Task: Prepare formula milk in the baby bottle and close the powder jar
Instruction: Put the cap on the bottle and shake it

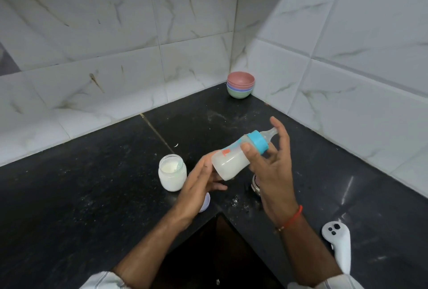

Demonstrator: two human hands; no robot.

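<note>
A baby bottle (234,157) with a blue collar and clear teat lies tilted in the air, teat pointing up to the right, white milk inside. It is pressed between my two flat palms. My left hand (199,184) touches its base end from the left. My right hand (271,163) holds it from the right, thumb across the body, fingers spread. The glass powder jar (171,171) stands open on the black counter just left of my hands, white powder inside. A pale lid (205,203) lies on the counter, mostly hidden under my left hand.
Stacked small bowls (240,84) sit in the far corner where the tiled walls meet. A metal cup (256,184) is partly hidden behind my right hand. A white controller (338,242) lies at the right. Spilled powder (236,200) dots the counter near its inner corner edge.
</note>
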